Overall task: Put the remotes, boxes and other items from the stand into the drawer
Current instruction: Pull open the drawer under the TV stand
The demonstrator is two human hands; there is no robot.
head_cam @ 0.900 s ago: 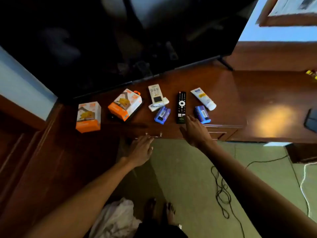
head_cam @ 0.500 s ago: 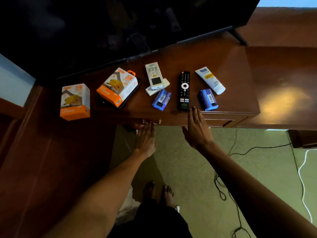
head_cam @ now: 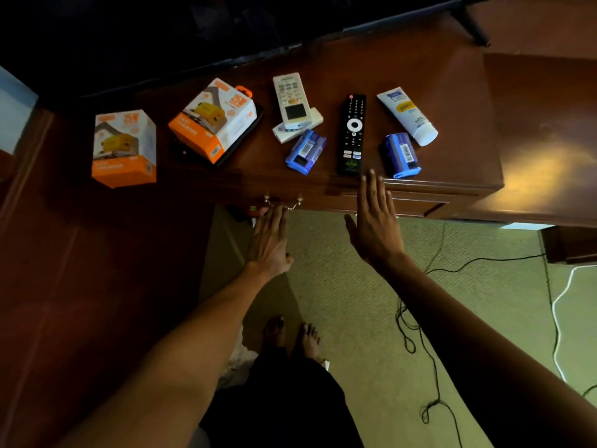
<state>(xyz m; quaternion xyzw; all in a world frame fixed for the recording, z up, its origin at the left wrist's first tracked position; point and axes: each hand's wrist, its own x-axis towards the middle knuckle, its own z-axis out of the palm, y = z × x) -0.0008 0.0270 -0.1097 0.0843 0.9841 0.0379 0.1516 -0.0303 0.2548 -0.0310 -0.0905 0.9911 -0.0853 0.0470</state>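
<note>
Stand [head_cam: 436, 76] top holds everything: two orange boxes [head_cam: 124, 148] [head_cam: 214, 119] left, white remote [head_cam: 292, 100], black remote [head_cam: 352, 134], two blue packs [head_cam: 305, 151] [head_cam: 400, 155], tube [head_cam: 407, 115]. Drawer shut. Left hand [head_cam: 269, 242] fingertips at brass handle [head_cam: 284, 202], grip unclear. Right hand [head_cam: 374, 221] flat, fingers extended, empty, tips near black remote.

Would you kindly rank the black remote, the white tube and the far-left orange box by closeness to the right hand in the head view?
1. Black remote, just beyond the right hand's fingertips.
2. White tube, farther back, to the right.
3. Far-left orange box, farthest, at the stand's left end.
</note>
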